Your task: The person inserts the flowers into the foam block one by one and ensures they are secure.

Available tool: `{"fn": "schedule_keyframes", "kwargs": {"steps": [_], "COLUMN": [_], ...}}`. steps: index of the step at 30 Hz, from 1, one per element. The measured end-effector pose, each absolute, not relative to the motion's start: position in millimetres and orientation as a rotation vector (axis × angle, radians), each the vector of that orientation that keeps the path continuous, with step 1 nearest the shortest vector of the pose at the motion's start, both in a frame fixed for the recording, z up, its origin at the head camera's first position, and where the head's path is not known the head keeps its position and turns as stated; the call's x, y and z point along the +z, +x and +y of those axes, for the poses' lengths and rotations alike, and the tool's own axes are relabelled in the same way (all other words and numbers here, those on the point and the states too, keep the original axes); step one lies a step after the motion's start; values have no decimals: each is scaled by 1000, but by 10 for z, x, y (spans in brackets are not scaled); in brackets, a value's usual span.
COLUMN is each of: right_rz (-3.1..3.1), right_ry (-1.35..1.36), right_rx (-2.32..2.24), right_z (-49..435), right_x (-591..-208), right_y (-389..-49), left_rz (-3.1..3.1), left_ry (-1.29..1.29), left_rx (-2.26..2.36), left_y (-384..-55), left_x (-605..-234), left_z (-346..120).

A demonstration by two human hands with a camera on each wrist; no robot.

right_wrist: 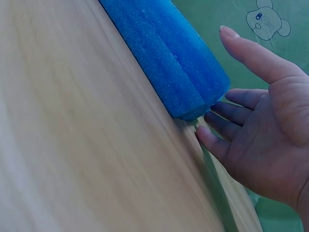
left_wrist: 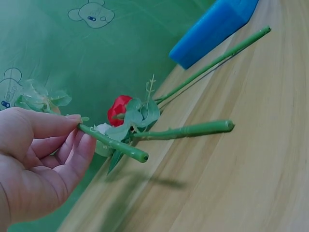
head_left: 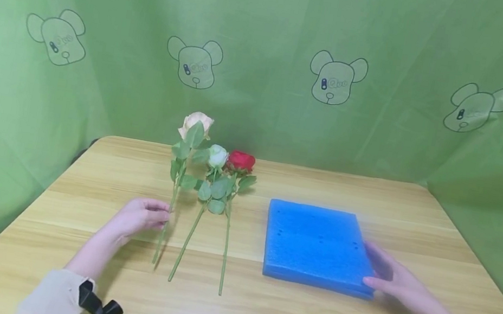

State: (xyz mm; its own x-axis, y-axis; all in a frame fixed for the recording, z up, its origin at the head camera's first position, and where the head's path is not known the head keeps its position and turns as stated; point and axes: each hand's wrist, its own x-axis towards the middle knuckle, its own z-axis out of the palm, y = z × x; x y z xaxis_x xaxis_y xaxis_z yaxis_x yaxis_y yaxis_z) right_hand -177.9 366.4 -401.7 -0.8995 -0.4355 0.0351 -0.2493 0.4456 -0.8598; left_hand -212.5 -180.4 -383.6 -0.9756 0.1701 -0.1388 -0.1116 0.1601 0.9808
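My left hand point(head_left: 140, 218) pinches the green stem of a pale pink rose point(head_left: 195, 126) between thumb and fingers. In the left wrist view the cut end of this stem point(left_wrist: 113, 142) is held off the table, with a shadow below. Just right of it a white rose point(head_left: 218, 156) and a red rose point(head_left: 241, 161) lie with their leaves overlapping. A blue foam block point(head_left: 316, 247) lies farther right. Beside its right edge is my right hand point(head_left: 401, 285); in the right wrist view the thumb stands apart from the foam and the fingers reach its end.
The wooden table point(head_left: 131, 165) carries everything. A green curtain point(head_left: 271, 34) printed with bear heads hangs behind and along both sides. A black strap mount point(head_left: 99, 306) sits on my left wrist.
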Motion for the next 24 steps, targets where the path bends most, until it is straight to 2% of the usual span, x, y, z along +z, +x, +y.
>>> {"fn": "schedule_keyframes", "kwargs": {"steps": [8,24], "right_rz": [2520,2514], "right_ry": [-649,-623], "right_rx": [-1420,-1419], "right_z": [3673,3680], "right_x": [-4039,-4054], "right_y": [-1790,-1778], "left_rz": [2236,2148], "left_ry": [66,323], "left_rx": [1887,1954], "left_y": [-2157,-2275], "left_x": [-3792,-3686], "left_z": [-1696,-1384]}}
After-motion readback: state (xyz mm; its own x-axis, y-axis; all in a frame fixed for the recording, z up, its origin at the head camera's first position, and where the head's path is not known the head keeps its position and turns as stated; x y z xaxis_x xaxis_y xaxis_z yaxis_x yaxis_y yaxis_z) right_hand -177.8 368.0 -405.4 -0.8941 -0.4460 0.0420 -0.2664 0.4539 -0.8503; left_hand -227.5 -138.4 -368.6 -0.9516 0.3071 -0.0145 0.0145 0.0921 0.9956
